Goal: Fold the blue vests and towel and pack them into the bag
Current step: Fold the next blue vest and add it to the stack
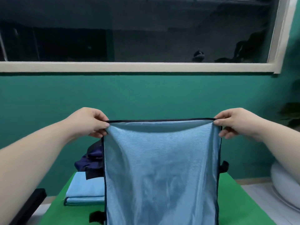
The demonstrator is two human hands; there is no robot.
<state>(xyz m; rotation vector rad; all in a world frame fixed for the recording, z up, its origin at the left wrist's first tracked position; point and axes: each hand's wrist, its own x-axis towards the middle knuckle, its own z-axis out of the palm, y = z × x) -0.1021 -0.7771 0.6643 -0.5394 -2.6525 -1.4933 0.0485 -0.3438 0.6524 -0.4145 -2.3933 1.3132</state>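
Blue vest (160,168) hanging spread, top corners pinched between curled fingers (103,125) of left hand (88,122), right hand (237,123).

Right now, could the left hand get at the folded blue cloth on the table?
Probably not yet: the left hand pinches a corner of the raised vest; the folded cloth lies mostly uncovered below it.

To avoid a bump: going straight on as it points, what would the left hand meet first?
The left hand would first meet the blue vest it pinches; beyond, probably the green wall, depth unclear.
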